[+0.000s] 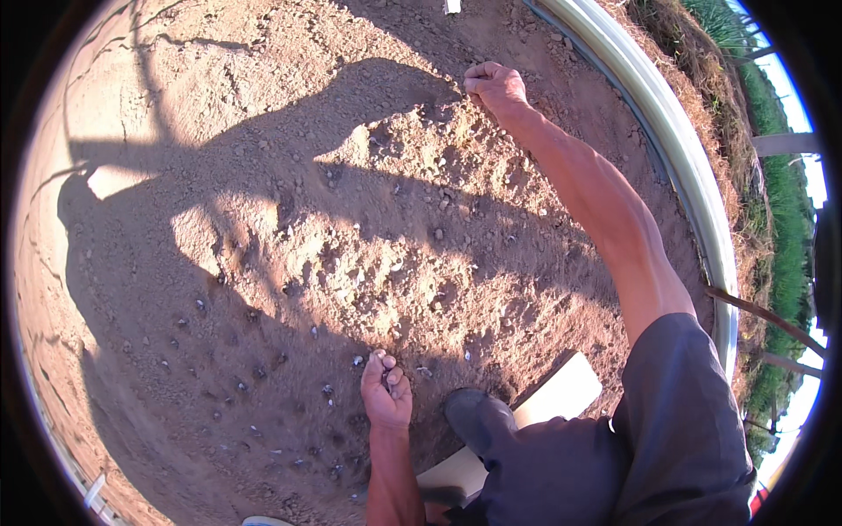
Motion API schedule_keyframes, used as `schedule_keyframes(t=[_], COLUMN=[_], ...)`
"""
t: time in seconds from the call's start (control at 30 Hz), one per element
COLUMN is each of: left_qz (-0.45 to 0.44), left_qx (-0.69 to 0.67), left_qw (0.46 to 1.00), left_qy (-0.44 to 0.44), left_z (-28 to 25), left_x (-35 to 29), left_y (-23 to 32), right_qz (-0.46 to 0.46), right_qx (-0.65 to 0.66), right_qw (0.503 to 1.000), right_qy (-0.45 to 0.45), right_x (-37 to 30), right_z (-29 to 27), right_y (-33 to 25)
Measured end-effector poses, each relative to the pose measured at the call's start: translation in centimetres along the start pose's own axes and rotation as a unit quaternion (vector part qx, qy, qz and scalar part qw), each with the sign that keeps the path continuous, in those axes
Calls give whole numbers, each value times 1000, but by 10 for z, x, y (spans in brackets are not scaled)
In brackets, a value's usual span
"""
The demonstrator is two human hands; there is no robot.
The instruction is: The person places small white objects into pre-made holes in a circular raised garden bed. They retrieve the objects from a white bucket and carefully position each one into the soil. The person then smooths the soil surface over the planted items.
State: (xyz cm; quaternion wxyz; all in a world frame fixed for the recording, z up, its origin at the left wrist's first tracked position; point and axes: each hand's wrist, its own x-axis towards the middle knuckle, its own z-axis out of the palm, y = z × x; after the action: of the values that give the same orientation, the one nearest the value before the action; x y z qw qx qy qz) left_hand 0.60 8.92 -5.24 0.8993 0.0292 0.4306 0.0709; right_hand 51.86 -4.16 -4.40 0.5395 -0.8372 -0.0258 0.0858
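Observation:
My right hand [496, 85] reaches out to the far side of the soil bed [289, 158]. Its fingertips are pinched together at the soil, and whatever lies between them is hidden. Nearer to me, my left hand [387, 392] is held palm up over the soil, fingers curled in. Something small and greyish shows between those fingers, too small to name. Beside the left hand a small pale piece [358, 360] sits in the soil. Several similar pale and purplish pieces dot the brown earth in small hollows; their kind I cannot make out.
A cream-coloured board [566, 388] lies on the soil by my dark boot [474, 416]. Along the right runs a pale raised edging [671, 123], with dry straw [702, 88] and green plants [776, 184] beyond it. A thin brown pole [767, 317] slants there. Shadows cross the soil.

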Motion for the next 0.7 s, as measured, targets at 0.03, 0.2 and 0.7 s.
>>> schedule_keyframes(t=[0.03, 0.2, 0.7], left_qz=[3, 12, 5], left_qx=[10, 33, 32], left_qw=[1000, 999, 999], left_qy=[5, 10, 24], left_z=[1, 2, 4], left_x=[1, 2, 0], left_y=[-1, -4, -2], right_qz=[-4, -17, -71], right_qx=[-32, -149, -363], right_qw=[999, 988, 927], right_qy=[9, 45, -59], right_x=[8, 36, 42], right_z=[1, 4, -3], right_y=[1, 24, -1])
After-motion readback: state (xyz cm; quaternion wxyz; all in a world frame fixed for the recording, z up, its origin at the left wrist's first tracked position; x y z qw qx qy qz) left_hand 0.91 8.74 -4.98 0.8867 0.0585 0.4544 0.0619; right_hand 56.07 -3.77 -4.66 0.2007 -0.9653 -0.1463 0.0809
